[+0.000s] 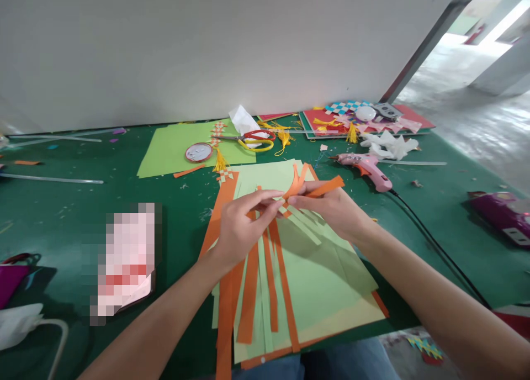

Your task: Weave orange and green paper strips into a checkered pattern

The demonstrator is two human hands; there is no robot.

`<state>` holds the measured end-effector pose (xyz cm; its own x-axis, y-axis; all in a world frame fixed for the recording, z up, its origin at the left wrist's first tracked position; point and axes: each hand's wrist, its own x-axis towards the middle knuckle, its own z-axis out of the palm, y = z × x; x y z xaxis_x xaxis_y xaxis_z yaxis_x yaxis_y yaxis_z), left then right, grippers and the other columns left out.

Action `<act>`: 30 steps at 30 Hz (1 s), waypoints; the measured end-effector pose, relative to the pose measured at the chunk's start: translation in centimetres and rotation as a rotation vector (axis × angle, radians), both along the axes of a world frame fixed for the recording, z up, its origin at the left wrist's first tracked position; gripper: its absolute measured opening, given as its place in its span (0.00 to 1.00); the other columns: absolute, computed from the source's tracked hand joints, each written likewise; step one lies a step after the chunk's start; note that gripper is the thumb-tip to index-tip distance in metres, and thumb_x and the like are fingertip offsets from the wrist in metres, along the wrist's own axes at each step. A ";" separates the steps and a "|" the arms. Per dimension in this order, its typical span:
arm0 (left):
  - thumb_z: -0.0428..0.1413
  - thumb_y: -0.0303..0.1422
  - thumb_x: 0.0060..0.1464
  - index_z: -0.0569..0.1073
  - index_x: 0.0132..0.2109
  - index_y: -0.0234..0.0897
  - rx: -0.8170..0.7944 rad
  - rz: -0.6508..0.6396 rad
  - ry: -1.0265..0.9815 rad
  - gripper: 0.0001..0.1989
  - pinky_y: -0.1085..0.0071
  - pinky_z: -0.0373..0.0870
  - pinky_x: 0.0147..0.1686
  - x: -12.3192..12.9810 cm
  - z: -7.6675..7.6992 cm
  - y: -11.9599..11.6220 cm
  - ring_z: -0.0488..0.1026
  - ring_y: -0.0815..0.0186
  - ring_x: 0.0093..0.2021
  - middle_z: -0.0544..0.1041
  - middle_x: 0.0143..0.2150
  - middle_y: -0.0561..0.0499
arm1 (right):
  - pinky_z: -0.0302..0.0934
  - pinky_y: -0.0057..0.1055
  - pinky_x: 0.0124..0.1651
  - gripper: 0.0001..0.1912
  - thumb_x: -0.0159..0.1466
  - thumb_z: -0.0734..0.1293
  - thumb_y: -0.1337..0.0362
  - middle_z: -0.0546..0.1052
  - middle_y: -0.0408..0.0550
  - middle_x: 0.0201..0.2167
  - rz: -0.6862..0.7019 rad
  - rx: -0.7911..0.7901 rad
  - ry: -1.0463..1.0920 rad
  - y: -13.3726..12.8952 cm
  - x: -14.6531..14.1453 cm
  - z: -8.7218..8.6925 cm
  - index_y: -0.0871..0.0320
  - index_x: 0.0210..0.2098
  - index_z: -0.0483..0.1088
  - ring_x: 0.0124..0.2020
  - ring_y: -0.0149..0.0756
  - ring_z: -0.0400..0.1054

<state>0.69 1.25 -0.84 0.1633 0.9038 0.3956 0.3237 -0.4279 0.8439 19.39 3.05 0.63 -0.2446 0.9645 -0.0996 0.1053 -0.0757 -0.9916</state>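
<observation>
Both my hands meet over a stack of pale green paper sheets point(331, 275). Between the fingertips of my left hand point(244, 217) and my right hand point(331, 206) are orange and pale green paper strips point(295, 186), crossing each other where the fingers pinch. One orange end sticks out past my right fingers; a pale green end hangs below. My fingers partly hide the crossing. Loose orange strips point(248, 297) lie on the sheets under my left hand. A small woven orange and white paper piece point(226, 174) rests near the stack's top left corner.
On the green table point(178, 325), a pink glue gun point(366, 170) with a black cord lies right of the sheets. Scissors point(252, 140), a round tin point(199, 152) and yellow tassels point(221, 162) sit behind. A blurred phone-like object point(128, 258) is left; a purple device point(503, 217) is far right.
</observation>
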 end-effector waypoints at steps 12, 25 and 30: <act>0.60 0.33 0.57 0.80 0.42 0.40 -0.059 0.041 -0.069 0.07 0.78 0.77 0.33 -0.1 0.1 0.0 0.81 0.68 0.29 0.83 0.35 0.53 | 0.53 0.28 0.30 0.12 0.54 0.74 0.57 0.72 0.41 0.24 -0.006 0.006 0.017 -0.1 0.0 -0.1 0.59 0.24 0.75 0.27 0.28 0.60; 0.60 0.33 0.56 0.78 0.41 0.39 -0.011 0.056 -0.069 0.05 0.76 0.78 0.36 0.1 0.0 -0.1 0.81 0.68 0.31 0.82 0.36 0.53 | 0.59 0.30 0.35 0.11 0.51 0.76 0.59 0.75 0.43 0.25 -0.095 -0.029 0.149 0.0 -0.2 -0.1 0.59 0.23 0.75 0.28 0.30 0.66; 0.60 0.34 0.57 0.79 0.40 0.39 -0.050 0.035 -0.091 0.06 0.74 0.79 0.36 0.0 -0.1 -0.1 0.81 0.67 0.31 0.83 0.36 0.52 | 0.60 0.31 0.37 0.10 0.52 0.76 0.59 0.76 0.43 0.25 -0.063 -0.039 0.148 0.0 -0.2 0.1 0.58 0.23 0.75 0.29 0.31 0.67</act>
